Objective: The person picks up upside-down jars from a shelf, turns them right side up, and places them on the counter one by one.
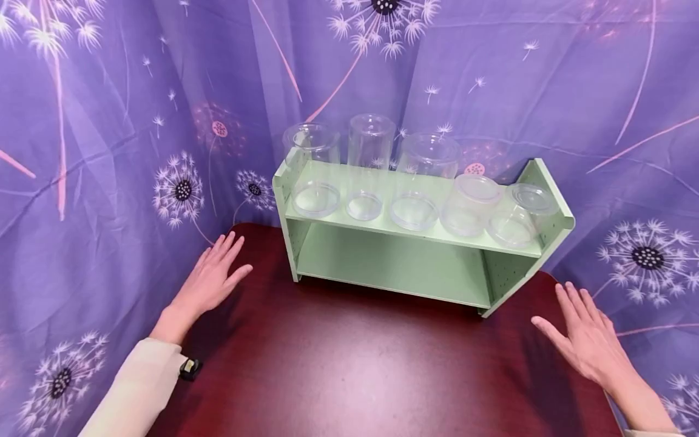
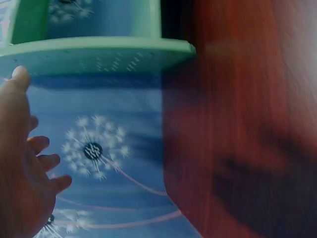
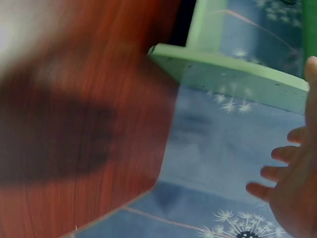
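Note:
My left hand (image 1: 210,276) hovers with fingers straight over the left side of the dark red table (image 1: 349,346), holding nothing. On the opposite side, the right hand (image 1: 590,340) is also spread and bare, thumb pointing inward. Between them, farther back, stands a pale green two-tier shelf (image 1: 393,255). Clear see-through jars line its upper tier: a wide tall jar (image 1: 315,176) at the left end, a narrow tall jar (image 1: 370,173) beside it, and a low jar (image 1: 516,221) at the right end. Both wrist views show fingers apart from the shelf's side panels.
A purple curtain (image 1: 109,121) with dandelion prints hangs behind and along both sides of the table, close to each hand. The shelf's lower tier (image 1: 355,258) holds no jars. A black wrist strap (image 1: 190,369) sits by the left cream sleeve (image 1: 136,382).

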`<state>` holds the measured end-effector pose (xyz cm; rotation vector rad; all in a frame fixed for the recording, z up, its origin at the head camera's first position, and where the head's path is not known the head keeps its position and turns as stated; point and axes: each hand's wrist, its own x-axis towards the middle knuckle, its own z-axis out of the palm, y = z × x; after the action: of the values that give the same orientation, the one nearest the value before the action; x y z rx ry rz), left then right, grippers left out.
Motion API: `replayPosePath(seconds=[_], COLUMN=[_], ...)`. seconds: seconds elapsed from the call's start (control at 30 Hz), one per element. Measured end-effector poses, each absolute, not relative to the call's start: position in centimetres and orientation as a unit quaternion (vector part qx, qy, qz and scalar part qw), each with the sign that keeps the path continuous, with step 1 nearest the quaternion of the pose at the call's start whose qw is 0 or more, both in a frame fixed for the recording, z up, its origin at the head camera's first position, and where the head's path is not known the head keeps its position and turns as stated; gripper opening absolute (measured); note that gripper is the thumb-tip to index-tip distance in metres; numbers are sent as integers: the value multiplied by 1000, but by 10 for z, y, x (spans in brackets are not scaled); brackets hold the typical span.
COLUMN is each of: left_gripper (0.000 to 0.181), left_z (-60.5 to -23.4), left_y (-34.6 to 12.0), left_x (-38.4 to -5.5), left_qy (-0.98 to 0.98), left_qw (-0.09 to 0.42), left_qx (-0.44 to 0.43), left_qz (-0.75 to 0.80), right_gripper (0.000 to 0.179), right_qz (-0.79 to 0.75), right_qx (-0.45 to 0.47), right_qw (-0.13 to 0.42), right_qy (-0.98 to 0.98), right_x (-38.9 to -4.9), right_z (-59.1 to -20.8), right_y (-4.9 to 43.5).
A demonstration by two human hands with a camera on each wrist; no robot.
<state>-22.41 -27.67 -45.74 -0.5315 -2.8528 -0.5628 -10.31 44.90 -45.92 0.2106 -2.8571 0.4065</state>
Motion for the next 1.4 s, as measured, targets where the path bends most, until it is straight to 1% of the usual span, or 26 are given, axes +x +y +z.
replayPosePath(seconds=[0.17,0.3,0.43,0.53,0.73,0.97,1.13,1.4], left_gripper=[66,62,62,64,68,68,68,67], left_z=[-437,-413,-389,-373,-348,-335,-328,-320], left_y=[-259,-242,-223,-213,-197,-184,-177,-177], left_x=[-224,-223,-225,-230,-244,-264,-274,-277], left_qy=[-913,-866,-819,-797,-782,-780,-788,-805], left_qw=[132,155,151,139,130,128,124,125], left_qx=[-171,-160,-162,-166,-177,-186,-189,-188], left_qz=[-346,-448,-529,-564,-584,-584,-573,-549], right_gripper=[73,64,61,59,62,67,69,69], right_qz=[268,347,398,415,427,444,435,425], right_qx=[53,51,77,82,81,84,80,66], right_qw=[135,157,189,201,215,222,213,176], right_qy=[-952,-923,-894,-884,-874,-864,-871,-886], right_x=[-98,-94,-94,-97,-105,-122,-135,-158], right_z=[-441,-423,-404,-388,-359,-332,-318,-301], right_y=[446,443,441,438,435,435,432,425])
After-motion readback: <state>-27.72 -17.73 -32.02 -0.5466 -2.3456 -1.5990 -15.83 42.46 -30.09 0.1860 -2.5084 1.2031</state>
